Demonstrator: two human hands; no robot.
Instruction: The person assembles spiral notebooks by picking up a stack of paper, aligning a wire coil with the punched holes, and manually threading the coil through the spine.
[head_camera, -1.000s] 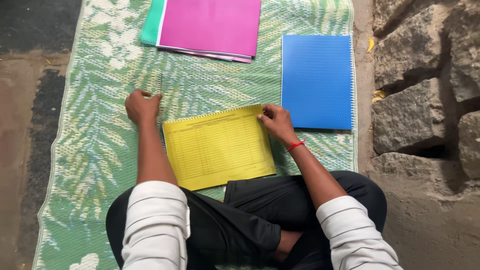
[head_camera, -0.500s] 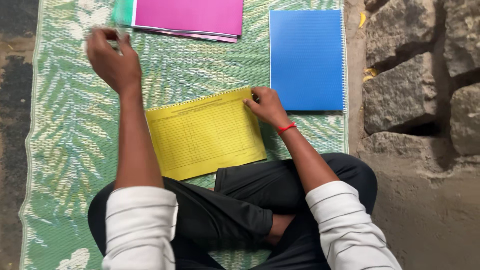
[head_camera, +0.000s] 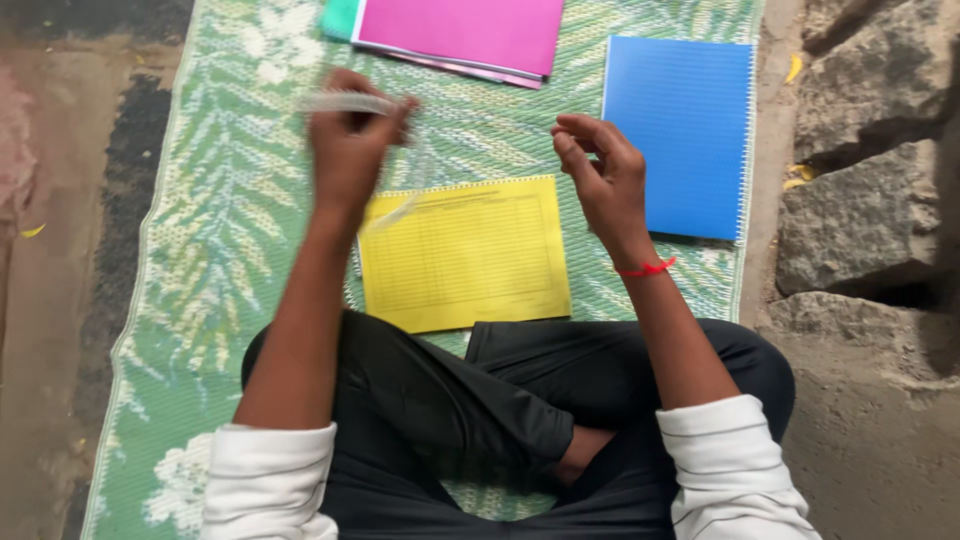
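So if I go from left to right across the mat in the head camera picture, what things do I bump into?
Left hand holding a pale, blurred stick-like thing → yellow printed sheet → right hand → blue spiral notebook → stone wall.

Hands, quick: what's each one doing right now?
Left hand: closed on a thin pale strip, blurred.
Right hand: fingers curled, holding nothing visible, raised over the yellow sheet.

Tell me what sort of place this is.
Probably an outdoor or courtyard spot where someone sits on the ground: a green woven mat lies over bare earth, rough stone blocks edge it, and paper sheets and folders lie on the mat.
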